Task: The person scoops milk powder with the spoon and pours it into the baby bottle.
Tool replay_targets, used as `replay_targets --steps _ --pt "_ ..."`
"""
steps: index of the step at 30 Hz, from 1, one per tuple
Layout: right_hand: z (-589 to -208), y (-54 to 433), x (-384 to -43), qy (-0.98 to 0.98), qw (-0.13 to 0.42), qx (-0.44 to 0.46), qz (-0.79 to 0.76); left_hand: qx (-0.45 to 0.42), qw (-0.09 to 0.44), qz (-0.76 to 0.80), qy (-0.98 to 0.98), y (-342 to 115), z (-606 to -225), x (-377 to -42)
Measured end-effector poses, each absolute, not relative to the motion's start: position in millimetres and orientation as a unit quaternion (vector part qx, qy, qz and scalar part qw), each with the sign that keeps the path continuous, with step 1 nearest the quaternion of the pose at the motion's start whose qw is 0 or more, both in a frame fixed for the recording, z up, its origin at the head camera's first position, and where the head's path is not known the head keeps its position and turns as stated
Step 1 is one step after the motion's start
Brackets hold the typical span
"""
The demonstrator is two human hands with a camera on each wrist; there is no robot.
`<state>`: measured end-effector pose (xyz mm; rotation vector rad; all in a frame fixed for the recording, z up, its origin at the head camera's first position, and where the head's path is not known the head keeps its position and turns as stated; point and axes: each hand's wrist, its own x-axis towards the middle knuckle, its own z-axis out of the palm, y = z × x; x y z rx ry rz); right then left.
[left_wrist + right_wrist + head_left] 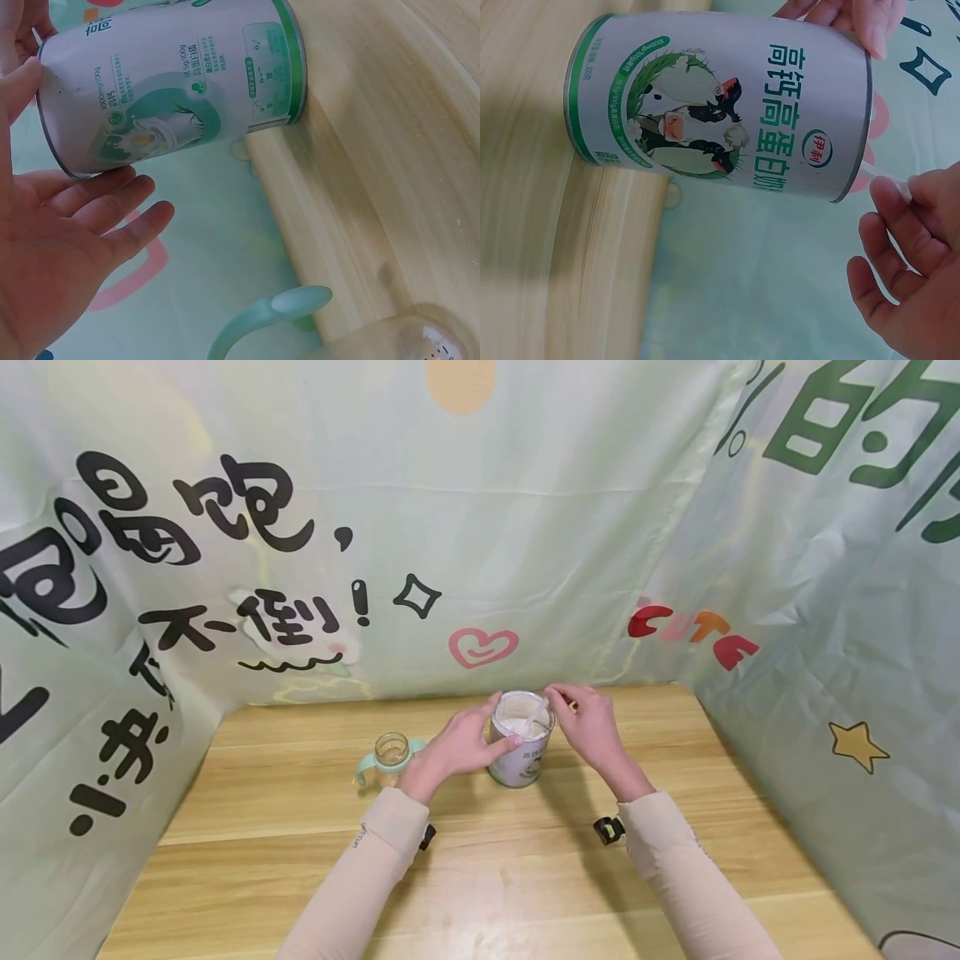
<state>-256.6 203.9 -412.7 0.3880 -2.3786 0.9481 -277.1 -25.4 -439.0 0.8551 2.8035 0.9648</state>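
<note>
An uncovered milk powder can [517, 768] stands upright on the table, with pale powder inside. Its cow picture and green lettering face the right wrist view. My left hand [461, 739] holds the can by its upper rim, thumb on the near side and fingers round the left and far side. At the rim's right side, my right hand [592, 727] pinches the thin whitish handle of a scoop [867, 168] between thumb and forefinger. The scoop's handle slants over the rim into the can; its bowl is hard to make out. The other right fingers are loosely bent.
A clear baby bottle [392, 752] with mint-green handles stands uncapped left of the can, partly behind my left wrist. The wooden table [510, 893] meets printed cloth walls [570, 527] at its back and sides. A black wrist device [609, 829] shows beside my right sleeve.
</note>
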Motion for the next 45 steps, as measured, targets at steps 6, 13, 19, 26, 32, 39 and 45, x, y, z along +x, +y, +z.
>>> replay_targets --steps 6,13,19,26,32,39,45 --pt "-410.1 204.3 -254.9 -0.883 0.253 0.140 0.371 0.273 0.029 0.309 0.911 -25.7 -438.7 -277.2" --pt "-409.7 203.2 -253.4 -0.889 0.232 0.143 0.367 0.276 0.033 0.304 0.911 -26.3 -437.1 -276.9" --pt "-411.5 203.1 -253.7 -0.893 0.227 0.128 0.366 0.280 0.034 0.301 0.911 -25.9 -435.8 -277.2" --pt "-411.2 203.4 -254.9 -0.890 0.242 0.103 0.372 0.278 0.038 0.298 0.912 -25.6 -434.2 -276.5" --pt "-410.8 204.0 -255.8 -0.889 0.235 0.067 0.388 0.280 0.034 0.297 0.912 -25.6 -433.9 -276.8" --pt "-412.9 205.6 -257.6 -0.884 0.232 0.025 0.406 0.280 0.035 0.300 0.912 -25.6 -433.6 -276.4" --pt "-412.9 206.3 -257.3 -0.880 0.224 0.018 0.418 0.280 0.035 0.302 0.911 -25.7 -433.5 -276.1"
